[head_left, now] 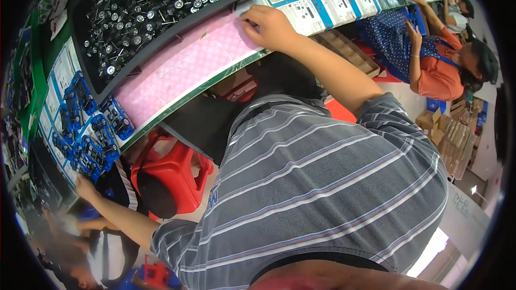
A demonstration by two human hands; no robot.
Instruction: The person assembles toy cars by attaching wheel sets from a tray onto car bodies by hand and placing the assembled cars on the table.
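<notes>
My right hand [267,28] is closed with its fingers curled, at the right end of a pink bubble-wrap sheet [183,64] and beside the printed cards [303,15]. Whatever its fingertips may pinch is hidden. At the far left, my left hand [86,189] has its fingers pressed together at the table edge, just below a cluster of blue toy car chassis [91,153]. I cannot make out what it holds. Several of these chassis with black parts lie jumbled on blue-and-white printed cards [48,113].
Beyond the bubble wrap stands a black tray [185,29] heaped with small black wheels on metal axles. A red stool [172,174] is under the table edge. A person in an orange top [438,72] works at the right; another person [107,255] sits at the lower left.
</notes>
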